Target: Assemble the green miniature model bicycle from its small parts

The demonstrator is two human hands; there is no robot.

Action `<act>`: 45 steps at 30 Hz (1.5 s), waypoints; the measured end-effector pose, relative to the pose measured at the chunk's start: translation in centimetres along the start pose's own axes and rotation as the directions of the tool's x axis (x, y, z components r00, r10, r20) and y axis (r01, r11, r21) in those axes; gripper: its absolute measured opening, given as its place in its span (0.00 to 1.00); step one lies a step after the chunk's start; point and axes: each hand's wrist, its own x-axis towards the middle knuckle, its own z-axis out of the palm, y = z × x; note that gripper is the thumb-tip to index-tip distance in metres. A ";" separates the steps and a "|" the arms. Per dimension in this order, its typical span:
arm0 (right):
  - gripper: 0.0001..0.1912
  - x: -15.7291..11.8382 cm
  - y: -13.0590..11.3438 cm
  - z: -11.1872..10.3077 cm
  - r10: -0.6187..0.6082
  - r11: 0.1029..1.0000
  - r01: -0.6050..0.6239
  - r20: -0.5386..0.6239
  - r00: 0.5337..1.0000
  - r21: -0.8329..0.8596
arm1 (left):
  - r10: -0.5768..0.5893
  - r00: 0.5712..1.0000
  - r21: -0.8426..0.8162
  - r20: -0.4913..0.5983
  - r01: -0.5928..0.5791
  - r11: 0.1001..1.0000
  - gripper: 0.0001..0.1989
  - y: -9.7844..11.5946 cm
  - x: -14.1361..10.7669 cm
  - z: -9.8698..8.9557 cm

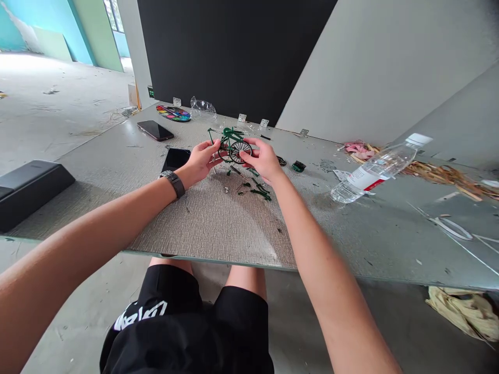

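Observation:
A small green model bicycle (pixel 233 136) with black spoked wheels is held up above the table between both hands. My left hand (pixel 201 160) grips its left part, fingers closed round the frame and the wheel there. My right hand (pixel 263 158) pinches the wheel on the right side, thumb and fingers at its rim. Loose green parts (pixel 260 192) lie on the table below the hands. Beyond my right wrist are a black wheel (pixel 281 161) and a small dark green piece (pixel 298 166).
On the table (pixel 218 228) lie a phone (pixel 155 130), a paint palette (pixel 173 113), clear plastic (pixel 203 108) and a dark flat object (pixel 176 158). A grey-black box (pixel 35 187) is at far left. A tilted water bottle (pixel 380 169) and wood scraps (pixel 440 174) are on the right.

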 end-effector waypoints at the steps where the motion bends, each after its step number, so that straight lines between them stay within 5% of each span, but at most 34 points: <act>1: 0.30 0.0 0.1 0.5 -0.002 1.000 0.002 -0.008 1.000 0.031 | -0.002 1.000 0.007 -0.004 0.002 1.000 0.07 0.0 -0.1 0.0; 12: 0.31 -0.2 -0.4 1.7 -0.043 0.999 0.044 -0.088 0.995 0.002 | 0.012 0.999 0.013 -0.040 -0.012 1.000 0.09 0.0 -0.1 0.2; 24: 0.26 -0.3 -0.2 2.5 -0.021 1.000 0.023 -0.208 0.978 0.006 | -0.003 0.998 0.047 0.057 0.000 0.999 0.04 -0.2 -0.6 0.4; 31: 0.15 -0.4 0.0 2.6 -0.043 0.999 0.044 -0.230 0.972 0.001 | -0.066 0.993 0.031 0.102 0.063 0.998 0.04 0.1 -1.0 0.5; 45: 0.26 0.1 0.7 2.8 -0.013 1.000 0.013 -0.200 0.980 -0.003 | -0.015 0.997 -0.005 0.071 0.015 1.000 0.03 -0.3 -0.5 0.3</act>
